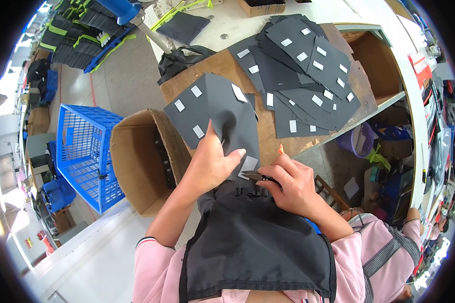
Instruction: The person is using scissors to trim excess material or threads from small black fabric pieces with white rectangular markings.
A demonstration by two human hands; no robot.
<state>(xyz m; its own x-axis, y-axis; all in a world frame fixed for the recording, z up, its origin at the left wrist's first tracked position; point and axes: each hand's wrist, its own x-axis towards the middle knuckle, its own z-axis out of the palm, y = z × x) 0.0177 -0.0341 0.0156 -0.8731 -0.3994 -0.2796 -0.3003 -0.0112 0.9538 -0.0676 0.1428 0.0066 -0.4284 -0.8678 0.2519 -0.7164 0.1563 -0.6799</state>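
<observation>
My left hand [211, 160] grips a dark grey fabric panel [231, 108], which bends up between its thumb and fingers. White rectangular patches sit on the panel; one patch [248, 164] lies near its lower edge, close to my left thumb. Closed around a pair of dark thread snips [254, 175], my right hand [292, 183] holds their tip at that patch. Something small and orange sticks up from a finger of this hand. Beneath the raised panel lies another grey panel [186, 112] with white patches. My left fingers are partly hidden behind the fabric.
A heap of similar grey panels [283, 65] covers much of the brown board [308, 144]. Left of it stand an open cardboard box [129, 161] and a blue plastic crate [81, 121]. A purple basket [356, 141] sits below at right. Another person [384, 242] is close on my right.
</observation>
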